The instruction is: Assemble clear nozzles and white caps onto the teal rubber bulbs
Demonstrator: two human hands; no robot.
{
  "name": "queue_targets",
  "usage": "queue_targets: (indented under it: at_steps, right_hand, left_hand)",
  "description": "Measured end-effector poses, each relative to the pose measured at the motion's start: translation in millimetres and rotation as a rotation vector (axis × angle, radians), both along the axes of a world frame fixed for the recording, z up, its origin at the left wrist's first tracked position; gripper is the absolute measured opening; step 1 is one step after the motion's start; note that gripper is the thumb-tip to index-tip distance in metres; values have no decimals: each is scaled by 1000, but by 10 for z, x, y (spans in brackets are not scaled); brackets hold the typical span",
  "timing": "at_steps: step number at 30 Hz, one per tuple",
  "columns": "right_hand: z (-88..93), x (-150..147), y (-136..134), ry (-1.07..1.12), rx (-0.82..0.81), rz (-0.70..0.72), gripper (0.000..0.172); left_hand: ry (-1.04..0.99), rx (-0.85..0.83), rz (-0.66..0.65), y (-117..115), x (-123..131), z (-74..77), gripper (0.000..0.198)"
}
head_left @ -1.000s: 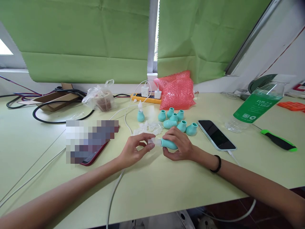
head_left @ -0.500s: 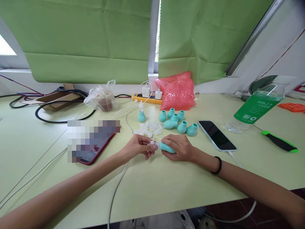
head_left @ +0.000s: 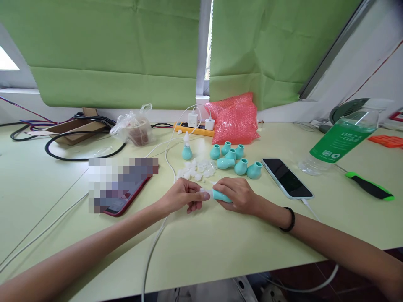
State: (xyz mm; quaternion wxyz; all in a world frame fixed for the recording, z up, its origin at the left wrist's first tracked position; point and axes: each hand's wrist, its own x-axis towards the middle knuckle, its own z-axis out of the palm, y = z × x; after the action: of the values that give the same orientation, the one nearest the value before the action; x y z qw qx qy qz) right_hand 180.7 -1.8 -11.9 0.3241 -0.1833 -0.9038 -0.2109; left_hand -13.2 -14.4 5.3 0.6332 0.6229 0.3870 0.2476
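Note:
My right hand (head_left: 237, 195) is wrapped round a teal bulb (head_left: 221, 196) that lies on its side, its mouth toward the left. At that mouth, my left hand (head_left: 185, 195) pinches a small translucent white piece (head_left: 207, 192) between thumb and fingers. Beyond my hands lies a pile of translucent white parts (head_left: 197, 168). Several loose teal bulbs (head_left: 241, 167) sit to the right of the pile, one of them on its side. Behind the pile stands a teal bulb with a white tip (head_left: 187, 152).
A red-cased phone (head_left: 126, 197) lies at left, a white-cased phone (head_left: 288, 178) at right. Farther right are a green-labelled bottle (head_left: 340, 138) and a green-black handle (head_left: 370, 187). Behind are pink bubble wrap (head_left: 236, 121), a power strip (head_left: 201, 131) and a bagged cup (head_left: 137, 132). White cables cross the table.
My left thumb has shifted slightly to the right along the white piece. My right hand keeps its hold on the teal bulb, almost unmoved.

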Motion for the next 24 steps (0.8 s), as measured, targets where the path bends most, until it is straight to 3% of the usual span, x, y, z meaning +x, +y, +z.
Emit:
queue_targets:
  at_steps: [8,15,24]
  right_hand:
    - [-53,-36,-15,140,-232,30,11]
    - [-51,-95,-61,314,-495,21,16]
    - [55,-124,-123,383,-889,-3,16]
  left_hand:
    - [148,375,38,-91,21,-10,25]
    - [321,935,69,-120,3,-53,22]
    - [422,1464,21,-143,-14,-73,19]
